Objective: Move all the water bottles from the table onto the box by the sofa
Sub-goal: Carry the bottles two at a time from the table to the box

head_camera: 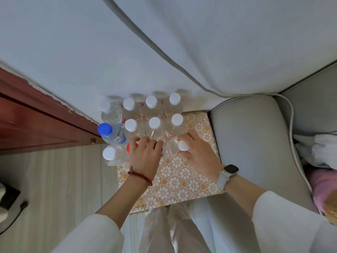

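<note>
Several clear water bottles with white caps stand in rows on a floral-patterned box beside a grey sofa. One bottle has a blue cap; another white-capped bottle stands at the box's front left corner. My left hand curls over the top of a red-capped bottle, hiding most of it. My right hand grips a white-capped bottle at the front right of the group, fingers round its neck and cap.
A white wall runs behind the box, and a red-brown wooden door stands to the left. The sofa arm presses against the box's right side. White and pink cloth lies on the sofa seat. A dark object sits on the wooden floor at left.
</note>
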A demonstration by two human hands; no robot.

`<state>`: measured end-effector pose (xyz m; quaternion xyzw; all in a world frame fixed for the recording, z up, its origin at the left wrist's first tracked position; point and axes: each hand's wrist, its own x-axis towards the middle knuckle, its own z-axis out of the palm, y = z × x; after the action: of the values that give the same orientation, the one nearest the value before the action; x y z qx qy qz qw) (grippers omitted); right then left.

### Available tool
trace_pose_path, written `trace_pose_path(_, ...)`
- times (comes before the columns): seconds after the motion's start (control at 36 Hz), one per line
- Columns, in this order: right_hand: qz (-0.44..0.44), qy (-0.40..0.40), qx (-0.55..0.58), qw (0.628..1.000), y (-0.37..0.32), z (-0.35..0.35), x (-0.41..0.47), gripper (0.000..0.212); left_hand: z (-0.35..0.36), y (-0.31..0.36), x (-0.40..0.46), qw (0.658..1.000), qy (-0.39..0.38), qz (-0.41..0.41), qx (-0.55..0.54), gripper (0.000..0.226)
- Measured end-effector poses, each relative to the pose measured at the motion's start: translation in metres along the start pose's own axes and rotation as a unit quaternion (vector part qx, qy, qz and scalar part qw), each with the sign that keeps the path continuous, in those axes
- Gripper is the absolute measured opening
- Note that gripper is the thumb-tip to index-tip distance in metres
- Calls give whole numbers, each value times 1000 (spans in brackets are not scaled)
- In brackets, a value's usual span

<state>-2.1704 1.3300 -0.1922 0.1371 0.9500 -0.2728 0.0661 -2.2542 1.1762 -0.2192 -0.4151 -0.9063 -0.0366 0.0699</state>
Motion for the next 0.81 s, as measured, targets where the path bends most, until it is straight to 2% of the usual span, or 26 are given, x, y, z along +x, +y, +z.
trace_pose_path(0.19,3,-1,-1,1000,-5,5,8,36,9,2,1,1000,12,-1,15,33)
trace_pose_path(0.44,19,-14,-13,1000,-3,4,6,41,6,4,0,998,-43,-6,34,44)
trace_pose_path(0.58,66,-9,-19,998,-11,-5,-3,63,-10,9,-1,998,-65,-26,-2,62)
trace_pose_path(0.67,70,32,-3,997,-22,-18,-12,66,-28,9,-11,992,-35,-94,-70,57)
trace_pose_path(0.72,45,63,31,997,-35,-28,-19,57,-45,8,-24,978,-14,-164,-126,49)
trace_pose_path(0.81,-21,44,51,998,-66,-41,-30,38,-76,3,-47,951,11,-236,-197,40)
